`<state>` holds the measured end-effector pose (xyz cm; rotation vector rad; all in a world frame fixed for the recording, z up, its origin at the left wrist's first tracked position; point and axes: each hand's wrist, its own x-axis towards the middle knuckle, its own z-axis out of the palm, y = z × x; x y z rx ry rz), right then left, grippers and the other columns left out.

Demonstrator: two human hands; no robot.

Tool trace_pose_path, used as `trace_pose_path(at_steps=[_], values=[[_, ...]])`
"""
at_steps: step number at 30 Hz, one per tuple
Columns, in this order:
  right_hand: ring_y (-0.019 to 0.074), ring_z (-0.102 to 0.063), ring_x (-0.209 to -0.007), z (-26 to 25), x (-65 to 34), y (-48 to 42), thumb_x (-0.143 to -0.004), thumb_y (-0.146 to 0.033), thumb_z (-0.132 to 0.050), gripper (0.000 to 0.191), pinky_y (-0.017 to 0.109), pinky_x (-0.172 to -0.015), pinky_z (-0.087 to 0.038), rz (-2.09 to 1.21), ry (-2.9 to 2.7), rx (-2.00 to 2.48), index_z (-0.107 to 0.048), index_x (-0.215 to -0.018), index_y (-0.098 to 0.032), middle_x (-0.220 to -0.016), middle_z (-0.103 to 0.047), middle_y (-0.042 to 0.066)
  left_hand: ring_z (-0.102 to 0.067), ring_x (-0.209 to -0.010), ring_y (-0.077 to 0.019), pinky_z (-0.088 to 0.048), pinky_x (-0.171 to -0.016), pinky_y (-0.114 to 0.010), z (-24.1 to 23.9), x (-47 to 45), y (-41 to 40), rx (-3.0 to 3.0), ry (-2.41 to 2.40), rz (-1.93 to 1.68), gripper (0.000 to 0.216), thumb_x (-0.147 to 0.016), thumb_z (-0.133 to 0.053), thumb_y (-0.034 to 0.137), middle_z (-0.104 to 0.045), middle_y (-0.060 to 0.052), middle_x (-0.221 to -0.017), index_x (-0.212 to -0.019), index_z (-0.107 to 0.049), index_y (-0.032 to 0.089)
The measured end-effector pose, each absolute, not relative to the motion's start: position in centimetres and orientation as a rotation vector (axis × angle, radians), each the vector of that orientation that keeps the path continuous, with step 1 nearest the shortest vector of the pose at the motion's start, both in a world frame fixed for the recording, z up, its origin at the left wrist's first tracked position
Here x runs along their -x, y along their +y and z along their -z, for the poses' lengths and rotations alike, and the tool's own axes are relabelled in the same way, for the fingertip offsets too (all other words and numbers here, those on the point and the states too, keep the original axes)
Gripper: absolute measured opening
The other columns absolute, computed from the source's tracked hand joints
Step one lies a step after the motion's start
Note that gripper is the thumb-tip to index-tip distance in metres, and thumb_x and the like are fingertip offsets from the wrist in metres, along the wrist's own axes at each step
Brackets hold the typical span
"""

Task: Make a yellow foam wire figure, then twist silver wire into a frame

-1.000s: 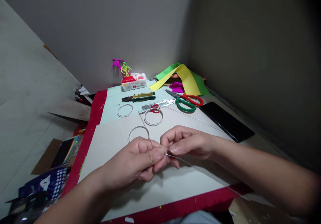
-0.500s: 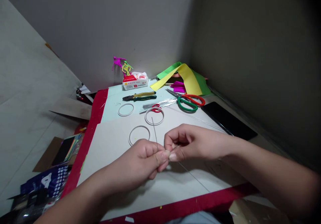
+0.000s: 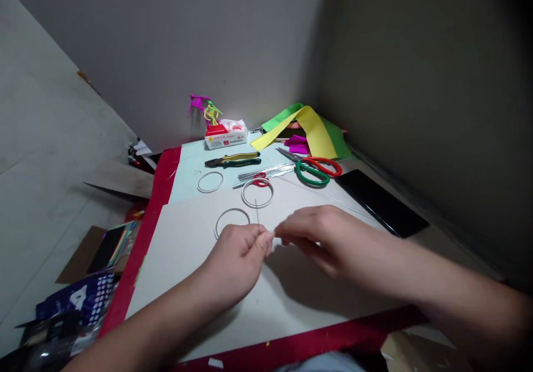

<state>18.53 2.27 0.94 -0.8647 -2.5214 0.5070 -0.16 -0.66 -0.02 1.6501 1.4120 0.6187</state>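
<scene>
My left hand (image 3: 237, 255) is closed in a pinch on a thin silver wire (image 3: 257, 212) whose short end sticks up from the fingertips. My right hand (image 3: 320, 236) meets it fingertip to fingertip, thumb and forefinger pinched on the same wire, the other fingers loosely extended below. Both hands hover over a white sheet (image 3: 291, 294) on the table. Just beyond my left hand lies a wire ring (image 3: 232, 221); two more rings (image 3: 257, 192) (image 3: 210, 181) lie farther back.
Green-and-yellow pliers (image 3: 233, 161), a bundle of straight wires (image 3: 266, 172), red and green scissors (image 3: 314, 169) and a black phone (image 3: 381, 201) lie behind. A tissue pack (image 3: 225, 134) and coloured paper (image 3: 308, 127) sit by the wall. Clutter covers the floor at left (image 3: 83, 283).
Both hands have risen and shifted slightly away from me. The long wire tail that trailed toward the right front edge is no longer visible; the upright wire end is shorter.
</scene>
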Motion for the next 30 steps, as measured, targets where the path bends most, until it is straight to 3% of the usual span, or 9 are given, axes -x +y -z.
trace_pose_path(at_steps=[4,8,11,15,17,20,26,30], values=[[0.0126,-0.061,-0.086,-3.1,-20.9,3.9,-0.084,0.000,-0.047,0.038,0.022,-0.075,-0.044,-1.258,-2.638,0.663,-0.068,-0.108,-0.021,-0.096,-0.068,0.003,-0.034,-0.051,-0.0100,-0.028,-0.049,-0.023,0.3,-0.1,-1.0,-1.657,1.337,-0.463,0.033,-0.091,-0.040,0.033,-0.036,0.006,-0.053,-0.061,-0.044,0.019],[0.0144,-0.060,-0.089,-1.5,-20.7,5.9,-0.087,-0.015,-0.056,0.016,0.027,-0.083,-0.045,-1.640,-2.317,0.653,-0.070,-0.094,-0.013,-0.096,-0.065,0.006,-0.032,-0.049,-0.0089,-0.028,-0.048,-0.022,0.0,0.1,-0.9,-1.715,1.290,-0.486,0.034,-0.092,-0.040,0.032,-0.035,0.007,-0.051,-0.061,-0.044,0.019],[0.0133,-0.062,-0.076,0.8,-19.4,6.4,-0.081,-0.025,-0.067,0.014,0.028,-0.076,-0.048,-2.159,-1.812,0.612,-0.064,-0.087,-0.012,-0.083,-0.066,0.004,-0.035,-0.050,-0.0083,-0.030,-0.050,-0.021,-0.6,0.5,-0.5,-1.769,1.266,-0.589,0.036,-0.092,-0.040,0.028,-0.037,0.006,-0.052,-0.058,-0.044,0.018],[0.0069,-0.054,-0.055,2.0,-18.4,5.8,-0.089,-0.027,-0.056,0.021,0.019,-0.052,-0.044,-2.537,-1.400,0.452,-0.064,-0.089,-0.008,-0.077,-0.065,0.008,-0.039,-0.052,-0.0079,-0.032,-0.053,-0.020,-1.5,0.8,-0.2,-1.815,1.198,-0.656,0.036,-0.093,-0.039,0.023,-0.042,0.005,-0.055,-0.062,-0.054,0.016],[0.0023,-0.039,-0.046,1.9,-18.4,5.6,-0.091,-0.024,-0.054,0.021,0.013,-0.041,-0.029,-2.619,-1.282,0.418,-0.065,-0.091,-0.005,-0.071,-0.063,0.006,-0.036,-0.049,-0.0073,-0.031,-0.051,-0.020,-1.8,0.8,-0.2,-1.810,1.177,-0.664,0.036,-0.093,-0.040,0.023,-0.040,0.006,-0.053,-0.060,-0.054,0.016],[0.0009,-0.024,-0.043,1.9,-18.4,5.5,-0.091,-0.024,-0.053,0.023,0.014,-0.039,-0.015,-2.626,-1.244,0.438,-0.066,-0.090,-0.005,-0.061,-0.052,-0.001,-0.035,-0.049,-0.0069,-0.029,-0.049,-0.020,-2.0,0.9,-0.3,-1.790,1.197,-0.640,0.035,-0.093,-0.042,0.024,-0.039,0.006,-0.053,-0.061,-0.056,0.016],[0.0035,-0.023,-0.045,2.7,-18.0,5.6,-0.087,-0.035,-0.061,0.029,0.019,-0.042,-0.015,-2.581,-1.305,0.457,-0.068,-0.082,-0.007,-0.051,-0.036,-0.007,-0.035,-0.049,-0.0072,-0.028,-0.048,-0.020,-2.0,0.9,-0.5,-1.764,1.211,-0.555,0.034,-0.093,-0.040,0.026,-0.038,0.006,-0.054,-0.067,-0.060,0.015],[0.0034,-0.023,-0.044,2.4,-17.7,5.3,-0.081,-0.034,-0.068,0.026,0.019,-0.043,-0.017,-2.392,-1.408,0.486,-0.068,-0.075,-0.009,-0.046,-0.035,-0.009,-0.033,-0.049,-0.0078,-0.027,-0.048,-0.021,-2.2,0.9,-0.7,-1.734,1.231,-0.549,0.036,-0.092,-0.040,0.029,-0.037,0.006,-0.054,-0.061,-0.052,0.016]])
